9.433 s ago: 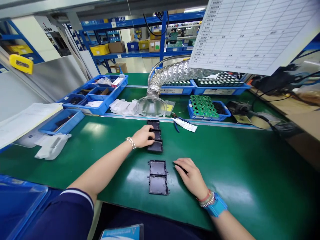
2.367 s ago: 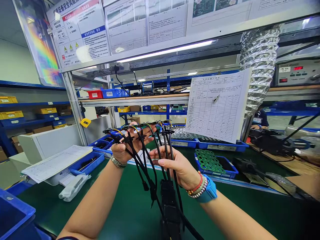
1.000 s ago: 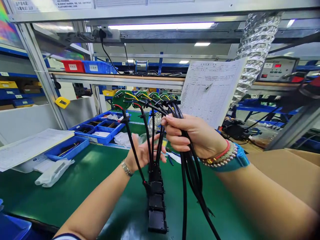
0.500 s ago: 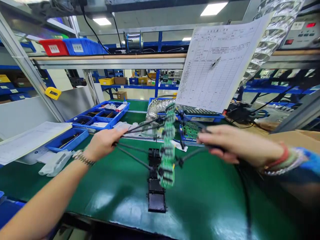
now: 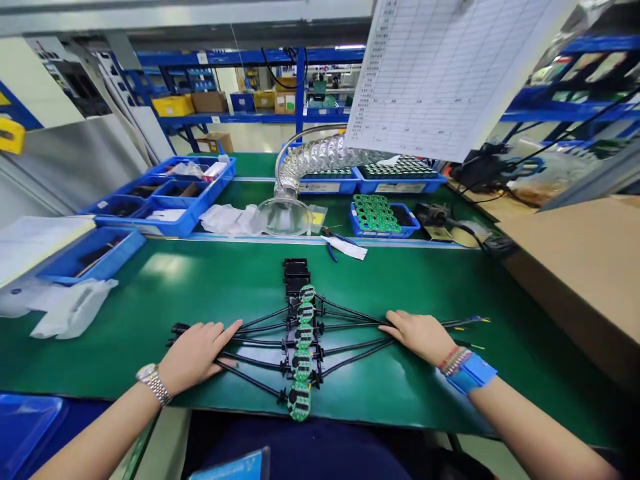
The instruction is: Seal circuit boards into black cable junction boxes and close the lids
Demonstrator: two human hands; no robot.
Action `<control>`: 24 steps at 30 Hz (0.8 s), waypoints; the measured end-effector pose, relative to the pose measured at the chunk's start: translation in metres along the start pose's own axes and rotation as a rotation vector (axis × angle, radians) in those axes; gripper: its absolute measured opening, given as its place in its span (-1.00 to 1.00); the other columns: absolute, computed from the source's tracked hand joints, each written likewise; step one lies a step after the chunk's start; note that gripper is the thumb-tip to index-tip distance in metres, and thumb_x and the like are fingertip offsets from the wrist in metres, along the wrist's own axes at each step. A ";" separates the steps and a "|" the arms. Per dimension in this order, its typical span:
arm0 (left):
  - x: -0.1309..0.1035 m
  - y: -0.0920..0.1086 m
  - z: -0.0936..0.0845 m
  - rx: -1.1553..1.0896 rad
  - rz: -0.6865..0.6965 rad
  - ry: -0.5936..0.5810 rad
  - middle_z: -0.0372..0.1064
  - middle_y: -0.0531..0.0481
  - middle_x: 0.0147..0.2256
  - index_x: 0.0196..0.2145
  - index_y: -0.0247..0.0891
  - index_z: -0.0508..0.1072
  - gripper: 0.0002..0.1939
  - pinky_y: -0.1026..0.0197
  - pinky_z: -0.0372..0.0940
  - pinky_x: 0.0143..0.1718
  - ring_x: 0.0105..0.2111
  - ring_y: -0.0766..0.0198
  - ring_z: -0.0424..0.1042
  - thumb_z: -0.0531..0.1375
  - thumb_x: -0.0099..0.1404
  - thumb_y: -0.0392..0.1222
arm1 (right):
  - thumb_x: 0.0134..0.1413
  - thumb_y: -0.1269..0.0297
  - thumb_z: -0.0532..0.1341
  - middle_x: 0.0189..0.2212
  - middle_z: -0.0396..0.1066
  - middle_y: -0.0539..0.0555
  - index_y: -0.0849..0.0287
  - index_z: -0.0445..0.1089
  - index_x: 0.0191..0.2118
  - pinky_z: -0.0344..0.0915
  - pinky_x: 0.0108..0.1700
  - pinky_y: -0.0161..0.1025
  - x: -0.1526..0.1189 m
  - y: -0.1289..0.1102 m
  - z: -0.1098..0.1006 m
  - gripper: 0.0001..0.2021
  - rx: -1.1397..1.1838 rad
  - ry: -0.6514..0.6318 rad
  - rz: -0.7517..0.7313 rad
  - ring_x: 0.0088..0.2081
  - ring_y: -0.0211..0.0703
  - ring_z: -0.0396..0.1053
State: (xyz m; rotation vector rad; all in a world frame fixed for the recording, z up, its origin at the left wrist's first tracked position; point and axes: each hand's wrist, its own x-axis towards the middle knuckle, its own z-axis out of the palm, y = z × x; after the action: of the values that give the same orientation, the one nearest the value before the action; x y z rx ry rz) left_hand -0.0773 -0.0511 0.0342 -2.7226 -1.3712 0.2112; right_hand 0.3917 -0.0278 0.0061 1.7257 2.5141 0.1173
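Note:
A chain of round green circuit boards (image 5: 303,335) runs toward the table's front edge, with black cables leading off both sides. It lies over a row of black plastic housings (image 5: 296,268), whose far end shows beyond the boards. My left hand (image 5: 197,350) is closed over the left cables (image 5: 260,343), and their dark ends stick out past its far side. On the other side my right hand (image 5: 417,335) grips the right cables (image 5: 350,313). Stripped, coloured wire ends (image 5: 475,320) come out beyond that hand. The boards partly hide the housings beneath.
Behind the work lie pliers (image 5: 331,245), a white strip (image 5: 345,248) and a blue tray (image 5: 385,232) of green boards. A fume hose (image 5: 320,157) ends in a clear hood. Blue bins (image 5: 170,223) stand left, a cardboard box (image 5: 575,247) right. A paper sheet (image 5: 425,80) hangs above.
Both hands have come down with the cables, and the board chain has gone from held up in the air to down over the housings. The view has tilted downward.

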 end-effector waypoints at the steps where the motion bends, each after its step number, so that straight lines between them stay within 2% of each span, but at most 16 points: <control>1: 0.002 0.000 0.001 -0.066 -0.002 -0.009 0.33 -0.19 -0.18 0.18 -0.27 0.09 -0.27 0.05 0.20 -0.18 -0.24 0.08 0.33 0.10 0.16 0.17 | 0.16 -0.05 -0.04 -0.37 0.43 0.20 0.21 0.37 -0.27 0.22 -0.41 -0.22 -0.001 0.002 -0.001 -0.57 0.013 0.007 0.000 -0.37 -0.02 0.40; 3: 0.008 0.000 -0.005 -0.187 0.008 -0.011 0.24 -0.25 0.00 0.20 -0.26 0.05 -0.03 -0.04 0.09 0.00 -0.06 -0.03 0.26 0.13 -0.04 0.37 | 0.06 -0.14 0.04 -0.19 0.39 0.27 0.24 0.35 -0.12 0.27 -0.25 -0.09 -0.001 0.005 -0.011 -0.48 0.075 0.016 -0.015 -0.18 0.09 0.36; 4: 0.014 0.001 -0.010 -0.241 0.007 -0.002 0.18 -0.24 0.06 0.20 -0.24 0.05 -0.03 -0.06 0.02 0.06 0.01 -0.05 0.20 0.12 -0.05 0.39 | 0.02 -0.17 0.06 -0.11 0.36 0.29 0.26 0.33 -0.06 0.27 -0.17 -0.03 0.001 0.004 -0.018 -0.42 0.132 0.014 -0.025 -0.11 0.12 0.32; 6: 0.032 0.006 -0.018 -0.350 -0.035 0.029 0.14 -0.20 0.11 0.17 -0.21 0.08 -0.20 -0.03 -0.02 0.10 0.08 0.00 0.14 0.06 0.10 0.31 | 0.06 -0.14 0.03 -0.02 0.30 0.30 0.28 0.28 0.02 0.22 -0.04 0.00 0.016 -0.006 -0.036 -0.41 0.290 0.013 -0.043 -0.01 0.12 0.26; 8: 0.056 0.015 -0.019 -0.479 -0.126 0.050 0.27 -0.16 0.01 0.09 -0.24 0.20 -0.43 0.06 0.12 0.00 -0.02 0.09 0.26 -0.02 0.25 0.16 | 0.15 -0.03 -0.01 -0.01 0.30 0.28 0.29 0.27 0.03 0.18 0.02 -0.05 0.043 -0.028 -0.051 -0.49 0.475 0.042 -0.056 0.01 0.03 0.25; 10: 0.080 0.025 -0.014 -0.606 -0.189 0.019 0.41 -0.08 -0.23 -0.04 -0.26 0.30 -0.59 0.17 0.23 -0.24 -0.27 0.18 0.38 -0.04 0.29 0.04 | 0.16 0.05 0.03 -0.12 0.38 0.20 0.25 0.31 -0.03 0.24 -0.07 -0.16 0.078 -0.057 -0.058 -0.58 0.660 0.055 -0.083 -0.12 -0.09 0.34; 12: 0.098 0.032 -0.004 -0.662 -0.188 -0.002 0.41 -0.01 -0.37 -0.19 -0.24 0.36 -0.70 0.22 0.20 -0.36 -0.39 0.22 0.37 -0.03 0.29 -0.02 | 0.12 0.09 0.10 -0.26 0.42 0.14 0.25 0.36 -0.11 0.27 -0.21 -0.22 0.108 -0.084 -0.059 -0.65 0.698 0.034 -0.094 -0.27 -0.15 0.37; 14: 0.106 0.036 0.004 -0.663 -0.168 0.012 0.40 0.01 -0.39 -0.31 -0.22 0.39 -0.73 0.23 0.18 -0.36 -0.37 0.21 0.36 -0.04 0.30 -0.05 | 0.03 0.11 0.18 -0.38 0.41 0.11 0.27 0.39 -0.24 0.24 -0.28 -0.24 0.127 -0.102 -0.055 -0.70 0.656 0.024 -0.115 -0.34 -0.16 0.33; 17: 0.105 0.037 0.012 -0.655 -0.161 0.049 0.39 0.01 -0.38 -0.34 -0.21 0.38 -0.70 0.22 0.16 -0.31 -0.33 0.21 0.33 -0.07 0.32 -0.05 | -0.04 0.19 0.25 -0.37 0.35 0.12 0.25 0.36 -0.32 0.19 -0.23 -0.20 0.128 -0.115 -0.051 -0.78 0.599 0.076 -0.145 -0.27 -0.11 0.26; 21: 0.101 0.038 0.017 -0.674 -0.135 0.101 0.41 0.01 -0.34 -0.30 -0.20 0.40 -0.72 0.18 0.17 -0.21 -0.31 0.21 0.33 -0.05 0.32 -0.07 | 0.03 0.31 0.18 -0.23 0.29 0.16 0.21 0.30 -0.25 0.16 -0.16 -0.15 0.108 -0.121 -0.048 -0.86 0.493 0.241 -0.272 -0.17 -0.07 0.20; 24: 0.101 0.038 0.019 -0.730 -0.160 0.138 0.42 -0.01 -0.31 -0.28 -0.22 0.41 -0.73 0.17 0.20 -0.19 -0.28 0.21 0.35 -0.03 0.31 -0.08 | 0.08 0.19 0.15 -0.15 0.25 0.16 0.19 0.26 -0.16 0.20 -0.19 -0.21 0.101 -0.118 -0.044 -0.76 0.627 0.263 -0.228 -0.19 -0.13 0.23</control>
State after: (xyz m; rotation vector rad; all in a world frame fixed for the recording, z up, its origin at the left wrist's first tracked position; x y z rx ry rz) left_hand 0.0091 0.0078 0.0015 -3.0362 -1.8982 -0.5951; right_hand 0.2415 0.0235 0.0333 1.6559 3.1622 -0.5527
